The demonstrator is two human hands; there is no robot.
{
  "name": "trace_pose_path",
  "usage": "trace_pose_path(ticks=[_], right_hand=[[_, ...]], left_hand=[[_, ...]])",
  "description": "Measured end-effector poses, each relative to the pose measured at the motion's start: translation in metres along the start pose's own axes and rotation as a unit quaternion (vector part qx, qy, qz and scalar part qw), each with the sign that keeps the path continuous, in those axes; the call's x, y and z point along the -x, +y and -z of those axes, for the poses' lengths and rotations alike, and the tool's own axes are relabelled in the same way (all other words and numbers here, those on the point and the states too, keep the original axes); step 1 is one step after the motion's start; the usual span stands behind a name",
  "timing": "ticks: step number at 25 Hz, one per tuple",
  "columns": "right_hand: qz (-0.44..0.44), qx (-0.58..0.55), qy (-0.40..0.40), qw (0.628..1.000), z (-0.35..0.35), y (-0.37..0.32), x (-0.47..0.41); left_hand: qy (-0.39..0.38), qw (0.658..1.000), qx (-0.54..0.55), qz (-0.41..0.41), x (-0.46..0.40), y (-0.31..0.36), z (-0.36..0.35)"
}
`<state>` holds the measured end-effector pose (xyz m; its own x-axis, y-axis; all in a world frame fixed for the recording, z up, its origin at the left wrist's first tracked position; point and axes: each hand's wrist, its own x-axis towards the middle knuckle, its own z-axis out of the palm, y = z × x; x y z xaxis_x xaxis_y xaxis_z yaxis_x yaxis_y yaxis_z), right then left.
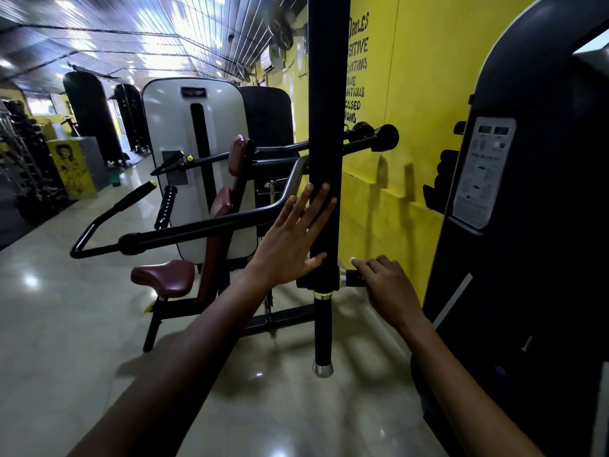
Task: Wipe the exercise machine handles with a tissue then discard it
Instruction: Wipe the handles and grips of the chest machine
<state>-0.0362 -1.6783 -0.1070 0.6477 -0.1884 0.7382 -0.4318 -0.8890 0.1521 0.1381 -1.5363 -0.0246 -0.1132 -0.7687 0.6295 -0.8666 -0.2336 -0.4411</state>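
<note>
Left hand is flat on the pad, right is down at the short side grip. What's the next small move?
Probably rub the right hand along the short grip, toward the chrome collar. It's curled there with a bit of white tissue showing at the fingertips, while the left hand lies flat on the upright pad, steadying it.

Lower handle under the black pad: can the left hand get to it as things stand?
Probably yes. The left hand rests flat and open on the vertical pad just above the lower handle, which hangs bare with nothing in front; the right hand is busy off to the side.
</note>
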Motion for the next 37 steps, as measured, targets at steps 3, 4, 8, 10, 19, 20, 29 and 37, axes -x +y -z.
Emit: trace_pose_path(ticks=[3,4,8,10,19,20,29,37], right_hand=[[0.030,-0.044,0.067,0.996,0.003,-0.017,0.008],[0.054,-0.056,0.080,0.994,0.001,-0.025,0.013],[0.145,-0.049,0.036,0.988,-0.023,-0.052,0.034],[0.158,-0.051,-0.006,0.986,-0.032,-0.057,0.035],[0.133,-0.061,-0.056,0.988,-0.045,-0.069,0.033],[0.130,-0.058,-0.060,0.988,-0.045,-0.070,0.034],[0.150,-0.080,-0.084,0.982,-0.052,-0.070,0.048],[0.136,-0.088,-0.175,0.971,-0.060,-0.077,0.069]], left_hand=[[-0.001,1.000,0.000,0.000,0.000,-0.001,0.000],[-0.002,1.000,0.000,0.001,0.000,-0.001,0.000],[-0.003,1.000,-0.003,0.000,0.000,0.000,0.000],[-0.002,1.000,-0.007,0.001,0.000,0.000,0.000],[-0.025,0.998,-0.049,-0.021,0.016,-0.001,-0.007],[-0.028,0.998,-0.051,-0.021,0.018,0.000,-0.008],[-0.030,0.998,-0.051,-0.008,0.018,0.005,-0.010],[-0.027,0.998,-0.058,-0.007,0.018,0.006,-0.012]])
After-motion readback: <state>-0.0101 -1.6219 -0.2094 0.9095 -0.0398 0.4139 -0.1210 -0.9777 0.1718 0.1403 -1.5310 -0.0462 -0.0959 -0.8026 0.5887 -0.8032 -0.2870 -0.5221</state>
